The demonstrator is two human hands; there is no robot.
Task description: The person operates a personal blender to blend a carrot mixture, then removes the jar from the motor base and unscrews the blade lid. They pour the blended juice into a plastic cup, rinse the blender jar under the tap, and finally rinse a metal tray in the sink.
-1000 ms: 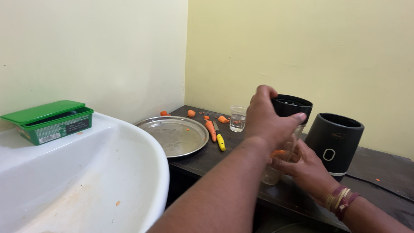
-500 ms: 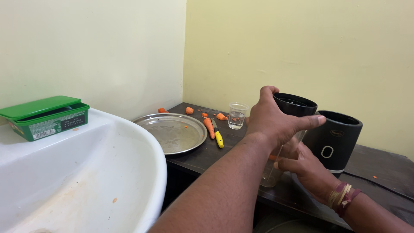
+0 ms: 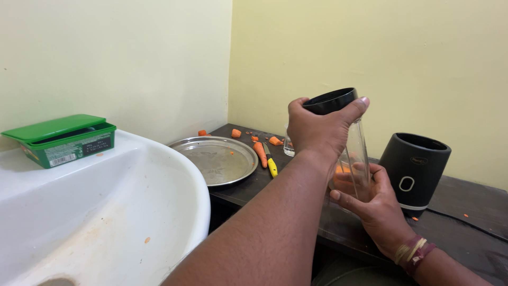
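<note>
Black lid [image 3: 330, 100] gripped by left hand [image 3: 317, 130]; right hand [image 3: 370, 204] cups the clear jar [image 3: 354, 159], seemingly holding carrot.

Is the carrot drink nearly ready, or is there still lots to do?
Partway, I'd say. Done: carrot pieces sit inside the clear jar, and cut ends lie by the steel plate and knife. In hand: the left hand grips the jar's black cap while the right hand holds the bottom. Left: the jar isn't on the black blender base yet.
</note>
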